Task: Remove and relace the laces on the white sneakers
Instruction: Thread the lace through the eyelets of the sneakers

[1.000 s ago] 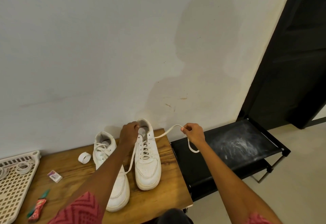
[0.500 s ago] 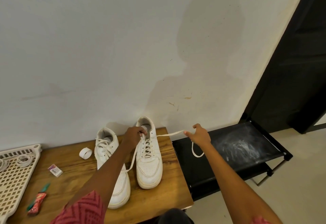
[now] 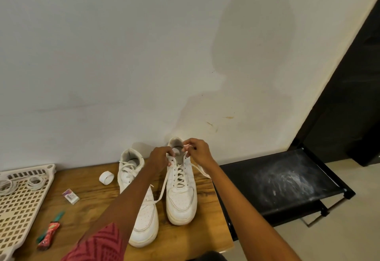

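On wooden desk [image 3: 98,199], right-side white leather sneaker [image 3: 181,197] by wall; left hand [image 3: 159,158] pinches collar near top eyelet; right hand [image 3: 197,151] pinches white flat lace [image 3: 160,193] end; top eyelets seemingly in work; next move needs careful threading.

The left hand [image 3: 159,157] covers the near-side top eyelets of the right sneaker [image 3: 181,186], so can't tell what the lace [image 3: 159,194] does under it. Left forearm hides the middle of the left sneaker [image 3: 141,215]. White tray [image 3: 22,203] runs off the left edge. Print on the small packet [image 3: 71,196] is too tiny to read.
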Demonstrator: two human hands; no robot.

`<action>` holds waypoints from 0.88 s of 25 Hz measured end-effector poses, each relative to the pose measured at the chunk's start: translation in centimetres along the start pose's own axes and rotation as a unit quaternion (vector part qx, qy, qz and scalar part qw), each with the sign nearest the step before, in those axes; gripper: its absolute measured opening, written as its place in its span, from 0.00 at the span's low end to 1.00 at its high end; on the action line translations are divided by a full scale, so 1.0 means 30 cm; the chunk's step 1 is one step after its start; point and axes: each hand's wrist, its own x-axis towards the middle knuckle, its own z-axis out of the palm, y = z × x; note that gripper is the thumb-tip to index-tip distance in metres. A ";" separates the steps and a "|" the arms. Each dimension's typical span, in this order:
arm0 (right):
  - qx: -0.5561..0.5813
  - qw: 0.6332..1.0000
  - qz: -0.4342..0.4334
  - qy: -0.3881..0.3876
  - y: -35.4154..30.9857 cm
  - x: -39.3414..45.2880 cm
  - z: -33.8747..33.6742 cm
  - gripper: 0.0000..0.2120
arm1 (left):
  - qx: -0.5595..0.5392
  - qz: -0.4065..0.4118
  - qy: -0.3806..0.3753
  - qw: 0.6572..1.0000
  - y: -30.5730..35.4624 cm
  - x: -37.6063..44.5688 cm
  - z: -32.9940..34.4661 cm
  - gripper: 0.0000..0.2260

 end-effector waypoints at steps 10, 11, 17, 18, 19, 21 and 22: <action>-0.154 0.983 0.026 -0.099 0.029 0.055 0.107 0.08 | -0.158 0.034 0.087 0.983 -0.062 -0.045 0.053 0.11; -0.144 0.982 0.027 -0.115 0.034 0.067 0.102 0.08 | -0.159 0.036 0.091 0.982 -0.069 -0.044 0.055 0.11; -0.084 0.988 0.027 -0.124 0.066 0.087 0.113 0.04 | -0.190 0.010 0.088 0.978 -0.071 -0.032 0.049 0.11; -0.068 0.992 0.024 -0.108 0.067 0.078 0.121 0.05 | -0.195 0.001 0.089 0.977 -0.072 -0.033 0.043 0.11; -0.047 0.994 0.026 -0.091 0.067 0.070 0.128 0.08 | -0.200 -0.004 0.090 0.976 -0.073 -0.035 0.039 0.11; 0.014 0.997 0.050 -0.053 0.069 0.059 0.132 0.14 | -0.217 0.002 0.097 0.971 -0.077 -0.041 0.042 0.11; 0.031 0.997 0.057 -0.036 0.069 0.054 0.132 0.15 | -0.221 0.015 0.102 0.970 -0.078 -0.047 0.047 0.11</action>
